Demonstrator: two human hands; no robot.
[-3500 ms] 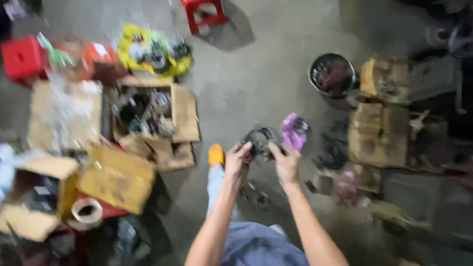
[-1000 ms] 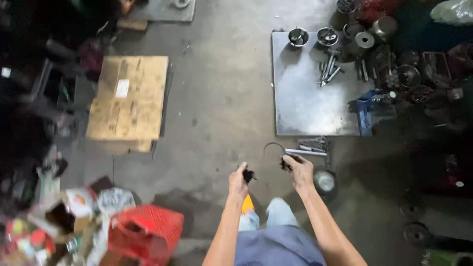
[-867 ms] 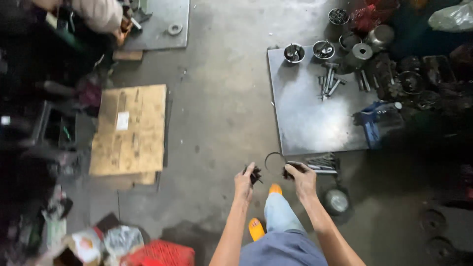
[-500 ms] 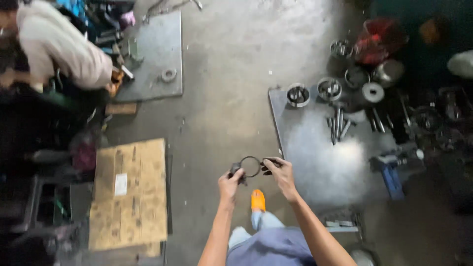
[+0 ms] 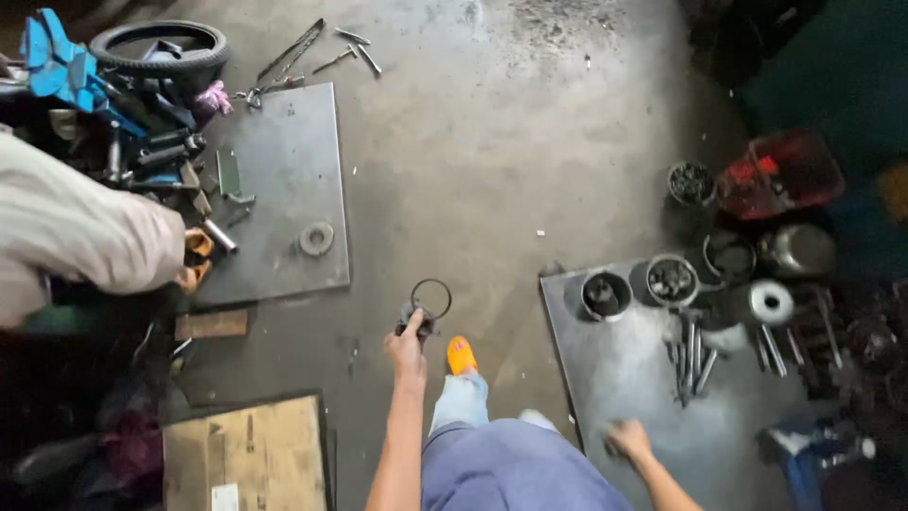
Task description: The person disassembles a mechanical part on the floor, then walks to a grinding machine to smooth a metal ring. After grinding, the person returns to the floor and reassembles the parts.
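- Left hand (image 5: 407, 348) is raised in front of the body, fingers (image 5: 413, 326) clamped on a small dark part with a thin black ring (image 5: 431, 299) standing out of its top.
- The ring sits on the far side of the fingers, its open face turned toward the camera; it reads as a near-round loop with the concrete floor (image 5: 492, 142) showing through it.
- The ring touches nothing but the dark piece in the grip; it hangs in the air over the floor, above the orange sandal (image 5: 461, 356).
- Right hand (image 5: 629, 440) is low and to the right, well apart from the ring, over the near edge of the grey steel plate (image 5: 619, 378). It is blurred; cannot tell whether its fingers are apart or together, and nothing shows in it.
- The left hand is the one at the ring; the right is far off it.
- On the right plate: round metal cups (image 5: 672, 280) along the far edge and a cluster of long bolts (image 5: 692, 355) just beside them.
- A second steel plate (image 5: 284, 189) lies far left with a flat washer (image 5: 316, 238) on it; it is about as far from the ring as the right plate.
- Another person's pale sleeve (image 5: 76, 241) comes in from the left edge, near the blue tools (image 5: 57, 57) and a tyre (image 5: 161, 43).
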